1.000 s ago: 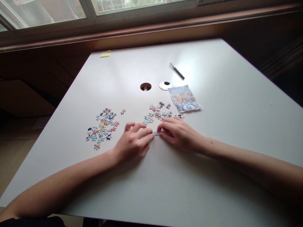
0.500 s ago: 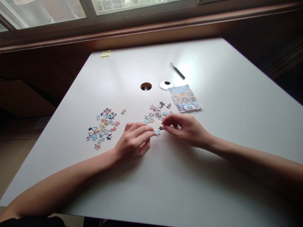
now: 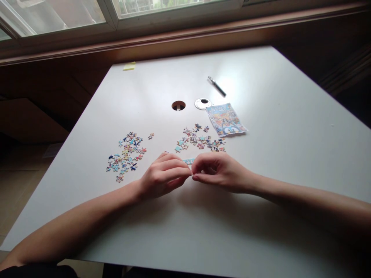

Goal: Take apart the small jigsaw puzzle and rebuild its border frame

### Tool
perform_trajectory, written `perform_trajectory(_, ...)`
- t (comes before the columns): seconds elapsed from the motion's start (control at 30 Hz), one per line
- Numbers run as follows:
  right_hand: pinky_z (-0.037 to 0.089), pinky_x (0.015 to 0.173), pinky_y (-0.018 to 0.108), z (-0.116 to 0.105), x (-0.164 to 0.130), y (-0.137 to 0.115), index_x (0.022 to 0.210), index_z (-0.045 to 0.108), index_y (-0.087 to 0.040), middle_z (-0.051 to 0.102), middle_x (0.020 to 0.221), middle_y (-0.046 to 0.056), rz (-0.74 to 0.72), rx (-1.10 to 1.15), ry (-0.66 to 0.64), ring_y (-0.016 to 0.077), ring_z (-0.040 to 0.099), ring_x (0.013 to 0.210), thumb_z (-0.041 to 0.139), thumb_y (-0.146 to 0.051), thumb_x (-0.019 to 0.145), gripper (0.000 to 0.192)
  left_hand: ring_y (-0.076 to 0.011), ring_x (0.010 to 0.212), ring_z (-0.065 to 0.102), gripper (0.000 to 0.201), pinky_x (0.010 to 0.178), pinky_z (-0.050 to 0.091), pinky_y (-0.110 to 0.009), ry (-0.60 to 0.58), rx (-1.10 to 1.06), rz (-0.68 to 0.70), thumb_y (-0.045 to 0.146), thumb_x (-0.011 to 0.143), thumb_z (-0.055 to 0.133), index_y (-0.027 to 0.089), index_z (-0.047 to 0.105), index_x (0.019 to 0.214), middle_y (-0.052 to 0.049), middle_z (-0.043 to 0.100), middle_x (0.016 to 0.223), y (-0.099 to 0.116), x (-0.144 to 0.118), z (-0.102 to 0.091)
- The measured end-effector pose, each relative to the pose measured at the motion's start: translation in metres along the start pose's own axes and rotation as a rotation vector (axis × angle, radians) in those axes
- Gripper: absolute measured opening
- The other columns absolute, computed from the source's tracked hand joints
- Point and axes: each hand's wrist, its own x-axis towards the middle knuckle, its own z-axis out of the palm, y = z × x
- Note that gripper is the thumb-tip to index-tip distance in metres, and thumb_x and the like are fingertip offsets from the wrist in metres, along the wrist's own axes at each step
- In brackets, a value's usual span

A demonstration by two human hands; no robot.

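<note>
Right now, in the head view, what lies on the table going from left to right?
Left pile of puzzle pieces → left hand → right hand, with the right pile of puzzle pieces behind it → picture sheet.

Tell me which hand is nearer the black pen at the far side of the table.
Right. The right hand lies below the pen, almost in line with it; the left hand sits farther off, down and to the left.
</note>
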Motion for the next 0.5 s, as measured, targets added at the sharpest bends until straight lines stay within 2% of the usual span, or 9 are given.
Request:
perform_trajectory(0.07, 0.045, 0.057, 0.024, -0.001, 0.0, 0.0, 0.082, 0.068, -0.018, 0.064, 0.071, 0.0, -0.016, 0.016, -0.001, 0.0111, 0.056, 0.063, 0.069, -0.03, 0.083, 0.012, -0.0133, 0.083, 0.067, 0.017, 0.077, 0.054, -0.026, 0.021, -0.142, -0.058, 0.01, 0.087, 0.066, 0.02, 0.067, 0.101, -0.005, 0.073, 0.092, 0.003, 0.002, 0.002)
perform_trajectory(0.2, 0.053, 0.067, 0.027, 0.003, -0.001, 0.003, 0.086, 0.059, -0.019, 0.071, 0.077, 0.001, 0.046, 0.239, -0.015, 0.0148, 0.067, 0.073, 0.073, -0.03, 0.081, 0.018, -0.0125, 0.078, 0.066, 0.013, 0.073, 0.056, -0.025, 0.04, -0.34, -0.233, 0.009, 0.089, 0.064, 0.015, 0.065, 0.1, -0.006, 0.071, 0.088, 0.011, 0.005, 0.005)
perform_trajectory(0.3, 0.056, 0.068, 0.031, 0.006, -0.001, 0.005, 0.085, 0.051, -0.021, 0.072, 0.075, 0.001, 0.106, 0.377, -0.019, 0.0172, 0.071, 0.073, 0.076, -0.035, 0.081, 0.029, -0.0126, 0.077, 0.066, 0.012, 0.074, 0.056, -0.025, 0.021, -0.359, -0.248, 0.007, 0.088, 0.063, 0.014, 0.067, 0.097, -0.007, 0.071, 0.086, 0.013, 0.006, 0.006)
perform_trajectory(0.5, 0.06, 0.073, 0.034, 0.005, -0.003, 0.003, 0.09, 0.043, -0.022, 0.075, 0.087, 0.003, 0.127, 0.457, -0.031, 0.0174, 0.072, 0.077, 0.071, -0.043, 0.086, 0.035, -0.0126, 0.078, 0.065, 0.027, 0.075, 0.057, -0.026, 0.042, -0.314, -0.25, 0.009, 0.081, 0.07, 0.013, 0.069, 0.108, -0.008, 0.07, 0.092, 0.012, 0.01, 0.005)
